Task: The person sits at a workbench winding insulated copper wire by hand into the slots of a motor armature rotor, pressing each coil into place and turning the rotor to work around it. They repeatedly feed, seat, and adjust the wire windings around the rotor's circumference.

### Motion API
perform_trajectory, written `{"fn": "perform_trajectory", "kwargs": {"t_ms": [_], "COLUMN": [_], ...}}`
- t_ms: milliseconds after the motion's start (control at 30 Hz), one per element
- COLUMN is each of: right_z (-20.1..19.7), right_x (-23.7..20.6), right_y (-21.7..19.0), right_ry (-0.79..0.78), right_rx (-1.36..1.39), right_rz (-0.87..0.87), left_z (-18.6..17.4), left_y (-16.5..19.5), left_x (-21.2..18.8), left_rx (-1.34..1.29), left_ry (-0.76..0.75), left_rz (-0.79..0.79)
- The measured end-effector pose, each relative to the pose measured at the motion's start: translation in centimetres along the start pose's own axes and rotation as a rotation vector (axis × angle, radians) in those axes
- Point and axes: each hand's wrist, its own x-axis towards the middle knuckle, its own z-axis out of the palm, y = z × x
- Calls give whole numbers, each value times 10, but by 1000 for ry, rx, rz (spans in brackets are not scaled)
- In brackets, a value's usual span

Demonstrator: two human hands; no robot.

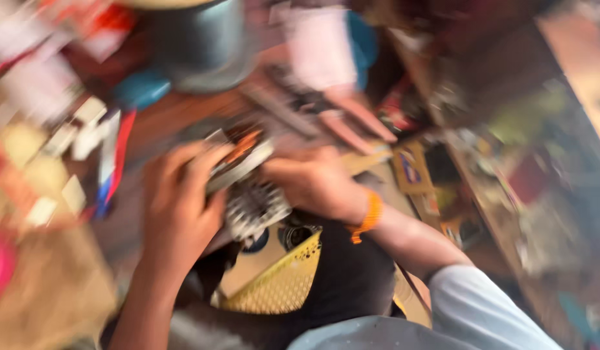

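The view is heavily motion-blurred. My left hand (177,201) and my right hand (313,181) both grip a small metal device (248,188) with a finned grey body and orange-brown parts on top, held between them at the picture's centre. An orange band (371,217) circles my right wrist, and a pale sleeve covers the forearm. What the device is exactly cannot be made out.
A yellow mesh basket (280,285) and a black cloth (352,279) lie just below the hands. A grey metal pot (199,42) stands at the top. Small cards, boxes and scattered clutter cover the wooden surface (164,123) left and right.
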Motion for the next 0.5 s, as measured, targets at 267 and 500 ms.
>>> {"fn": "perform_trajectory", "kwargs": {"t_ms": [267,500], "right_z": [-6,5], "right_x": [11,4], "right_y": [-8,-11], "right_ry": [11,1], "right_rx": [-241,-302], "right_rz": [-219,-220], "left_z": [-5,4], "left_y": [-47,-85], "left_x": [-22,-30], "left_rx": [245,94], "left_ry": [-4,43], "left_rz": [175,352]}}
